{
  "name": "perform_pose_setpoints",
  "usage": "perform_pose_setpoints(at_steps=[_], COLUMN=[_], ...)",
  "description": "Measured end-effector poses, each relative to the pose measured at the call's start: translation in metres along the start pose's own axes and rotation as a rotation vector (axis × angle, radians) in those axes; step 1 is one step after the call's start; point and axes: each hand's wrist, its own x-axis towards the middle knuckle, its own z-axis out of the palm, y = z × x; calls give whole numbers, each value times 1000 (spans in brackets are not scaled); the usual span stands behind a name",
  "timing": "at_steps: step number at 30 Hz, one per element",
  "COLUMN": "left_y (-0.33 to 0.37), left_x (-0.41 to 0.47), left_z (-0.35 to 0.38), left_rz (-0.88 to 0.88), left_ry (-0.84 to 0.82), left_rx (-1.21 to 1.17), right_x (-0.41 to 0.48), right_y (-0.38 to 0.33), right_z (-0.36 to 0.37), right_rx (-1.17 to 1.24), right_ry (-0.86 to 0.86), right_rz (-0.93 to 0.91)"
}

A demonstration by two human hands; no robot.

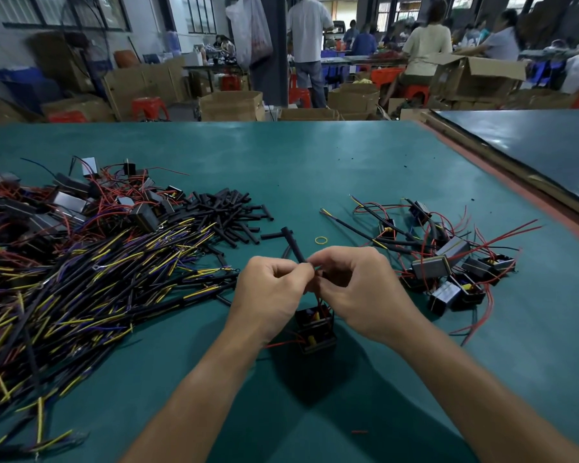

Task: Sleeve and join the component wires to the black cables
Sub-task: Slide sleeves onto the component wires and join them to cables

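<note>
Here the left hand (271, 289) pinches the black sleeve (294, 246) in its grip while the right hand (358, 289) clamps the component wires (319, 297) beside it, seemingly for threading. The component (316, 332) sits on the tabletop (315, 162) directly beneath, probably keeping its leads slack.

Black cable (295, 247) above black component (316, 329)
</note>
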Motion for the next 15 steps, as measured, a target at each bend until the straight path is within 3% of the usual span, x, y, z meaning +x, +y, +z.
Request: perform_pose_setpoints(at_steps=[6, 15], left_y=[3, 1], left_x=[3, 4], left_z=[1, -3], left_rz=[4, -103], left_ry=[113, 24], left_rx=[-199, -321], right_x=[-1, -1], right_y=[0, -5], right_z=[1, -4], right_rx=[37, 53], right_ry=[12, -48], right_rz=[2, 59])
